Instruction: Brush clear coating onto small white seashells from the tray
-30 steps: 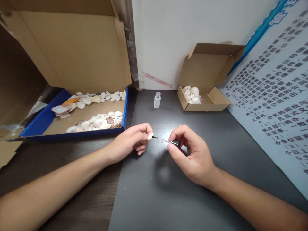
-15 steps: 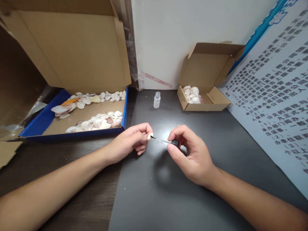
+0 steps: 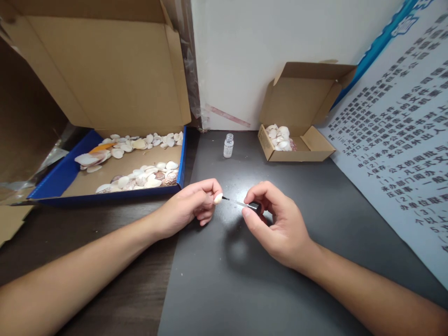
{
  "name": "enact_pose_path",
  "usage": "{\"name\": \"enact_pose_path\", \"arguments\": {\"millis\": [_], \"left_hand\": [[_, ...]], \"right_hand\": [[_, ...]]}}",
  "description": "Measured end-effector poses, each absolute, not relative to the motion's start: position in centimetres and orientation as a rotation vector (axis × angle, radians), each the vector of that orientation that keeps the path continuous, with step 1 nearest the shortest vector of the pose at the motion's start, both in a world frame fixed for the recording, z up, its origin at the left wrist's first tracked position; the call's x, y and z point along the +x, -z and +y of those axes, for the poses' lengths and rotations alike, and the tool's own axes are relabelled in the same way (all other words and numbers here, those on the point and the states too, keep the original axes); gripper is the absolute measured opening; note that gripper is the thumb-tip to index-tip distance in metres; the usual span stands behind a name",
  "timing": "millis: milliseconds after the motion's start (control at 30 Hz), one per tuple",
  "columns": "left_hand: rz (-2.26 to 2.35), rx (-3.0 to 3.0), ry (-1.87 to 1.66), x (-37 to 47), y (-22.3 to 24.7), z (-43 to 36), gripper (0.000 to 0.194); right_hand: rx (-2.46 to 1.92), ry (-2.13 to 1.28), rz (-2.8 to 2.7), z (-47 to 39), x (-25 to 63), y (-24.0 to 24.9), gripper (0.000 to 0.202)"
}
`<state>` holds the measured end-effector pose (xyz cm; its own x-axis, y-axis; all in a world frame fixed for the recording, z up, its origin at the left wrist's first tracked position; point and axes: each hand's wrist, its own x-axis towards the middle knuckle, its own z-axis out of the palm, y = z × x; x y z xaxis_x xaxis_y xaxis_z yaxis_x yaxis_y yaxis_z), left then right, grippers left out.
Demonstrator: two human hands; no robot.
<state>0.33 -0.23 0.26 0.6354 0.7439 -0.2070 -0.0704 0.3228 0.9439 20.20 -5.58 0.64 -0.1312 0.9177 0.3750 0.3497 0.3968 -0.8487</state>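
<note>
My left hand (image 3: 196, 200) pinches a small white seashell (image 3: 218, 199) between thumb and forefinger. In my right hand (image 3: 276, 219) is a brush cap (image 3: 254, 206), black with a thin pale stem, held by the fingertips. The dark bristle tip points left and lies at the shell's right edge; whether it touches, I cannot tell. Beyond the hands an uncapped small glass bottle (image 3: 228, 147) with a white label stands upright on the dark grey mat (image 3: 210, 289).
At the left, an open blue-sided cardboard box (image 3: 108, 195) holds several seashells and an orange piece. A smaller open brown box (image 3: 301, 155) with shells stands at the back right. Behind is a white panel (image 3: 238, 60); a printed sheet (image 3: 395, 154) leans at the right.
The brush tip has shifted slightly right, from over the shell's face to its edge. The shell has turned a little in my left fingers. The bottle and boxes stay put.
</note>
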Motion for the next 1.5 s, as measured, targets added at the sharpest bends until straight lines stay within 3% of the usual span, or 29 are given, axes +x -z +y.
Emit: {"name": "enact_pose_path", "arguments": {"millis": [1500], "left_hand": [[0.724, 1.136, -0.592, 0.34, -0.12, -0.16, 0.006]], "right_hand": [[-1.033, -0.805, -1.686, -5.60, 20.50, -0.20, 0.007]]}}
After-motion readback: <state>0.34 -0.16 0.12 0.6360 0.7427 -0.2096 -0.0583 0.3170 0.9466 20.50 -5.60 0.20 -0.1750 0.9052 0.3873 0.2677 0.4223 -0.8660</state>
